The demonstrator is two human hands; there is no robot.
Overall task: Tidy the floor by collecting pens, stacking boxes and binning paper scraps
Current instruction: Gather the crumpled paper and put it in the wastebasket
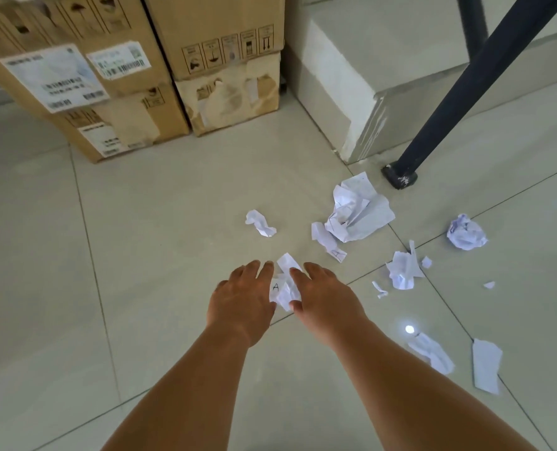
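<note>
On the pale tiled floor (pixel 140 222), centre of view, lies a crumpled white paper scrap marked "A" (pixel 282 289). The left hand (pixel 241 297) touches its left edge, fingers straight, released. The right hand (pixel 327 296) brackets it between thumb and fingers; whether it grasps cannot be told. Beyond lie a small twisted white scrap (pixel 260 222), a large crumpled white sheet (pixel 358 213) and a white paper ball (pixel 466 232). Stacked brown cardboard boxes (pixel 124 76) stand well behind.

Pale glossy tiled floor (pixel 140 255) with thin dark grout lines, grey step (pixel 352 76) at upper right, slanted dark metal leg (pixel 466 86) ending in a scuffed black foot (pixel 399 177) near the step's corner, bright light glint (pixel 409 329) on a tile
</note>
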